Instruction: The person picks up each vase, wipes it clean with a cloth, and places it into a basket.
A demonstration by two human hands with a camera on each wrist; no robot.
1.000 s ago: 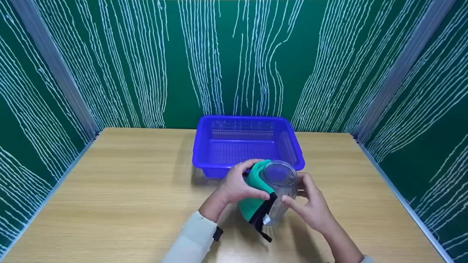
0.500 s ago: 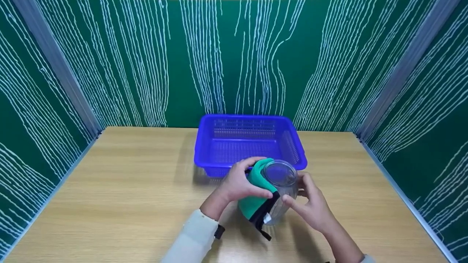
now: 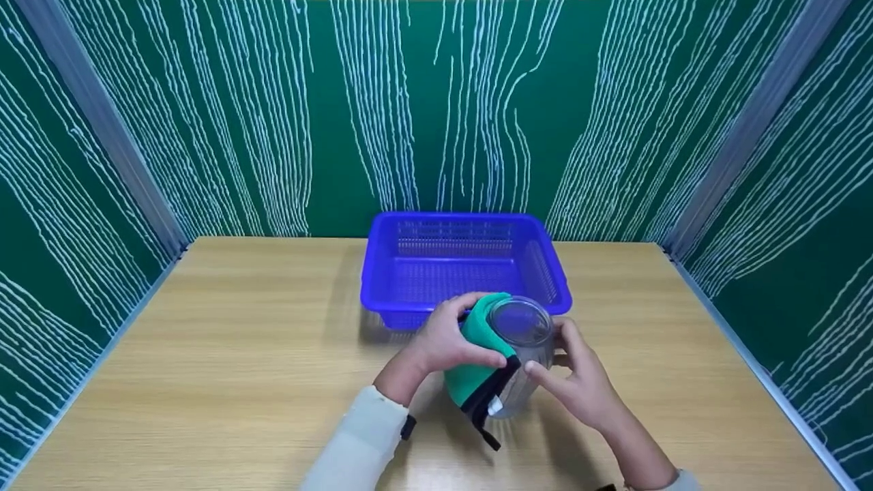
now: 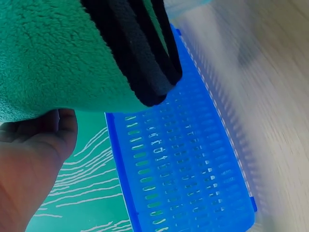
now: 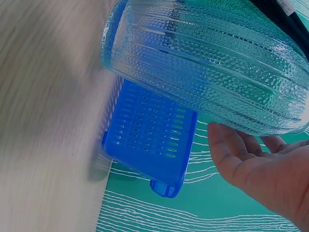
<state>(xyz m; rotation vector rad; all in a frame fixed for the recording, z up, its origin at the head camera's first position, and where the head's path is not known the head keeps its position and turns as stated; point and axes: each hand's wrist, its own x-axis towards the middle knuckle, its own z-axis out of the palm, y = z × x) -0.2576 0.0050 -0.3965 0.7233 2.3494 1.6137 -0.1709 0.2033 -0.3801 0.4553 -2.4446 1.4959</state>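
My left hand grips a green towel with black edging and a small white tag, its thumb over the edging. The towel lies against the left side of a clear glass jar, with a black loop hanging low. On the jar's right side, my right hand holds it with fingers behind and thumb in front. Ribs and a dotted pattern cover the glass jar in the right wrist view. In the left wrist view, the towel hides most of the fingers and nearly all the jar.
Just behind the jar stands a blue plastic basket with slotted sides. The wooden table stretches to both sides. Green panels with white wavy lines enclose the back and sides, joined by grey corner posts.
Both hands keep their hold on the towel and jar. The towel's lower edge and loop have shifted very slightly to the left.
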